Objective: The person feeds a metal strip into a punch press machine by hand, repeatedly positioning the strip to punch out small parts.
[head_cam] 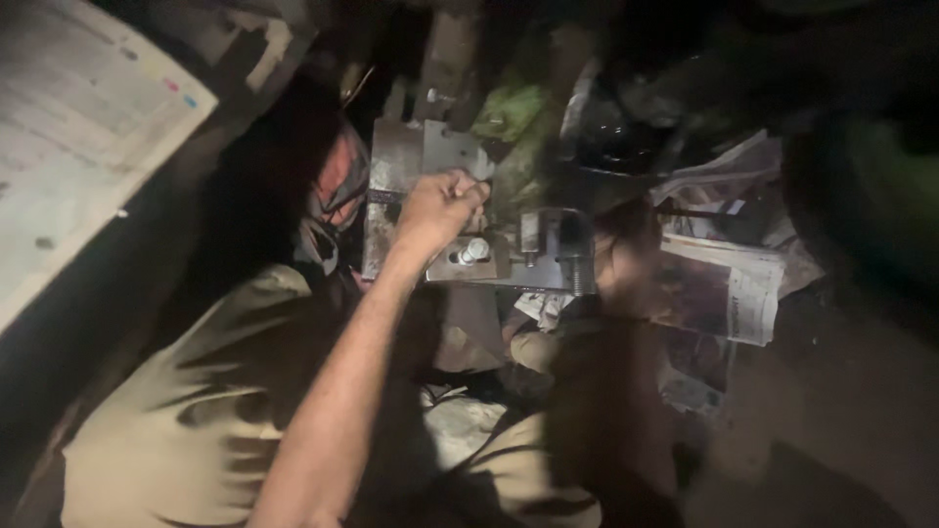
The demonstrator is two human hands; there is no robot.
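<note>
Head view, dim and blurred: my left hand [445, 207] sits closed in a fist over the middle of a grey metal plate assembly [430, 166], fingers curled around what looks like a thin dark rod [386, 197] running leftward, though I cannot make it out for certain. Just below the fist, a pale bolt [472, 252] stands up from the plate's lower bracket [543, 249]. My right hand [626, 256] lies in shadow against the bracket's right end; I cannot tell whether it is closed on anything. Crumpled newspaper [729, 293] lies right of that hand, near it. A large printed sheet [73, 127] fills the upper left corner. Khaki trousers [196, 411] cover my knees below.
</note>
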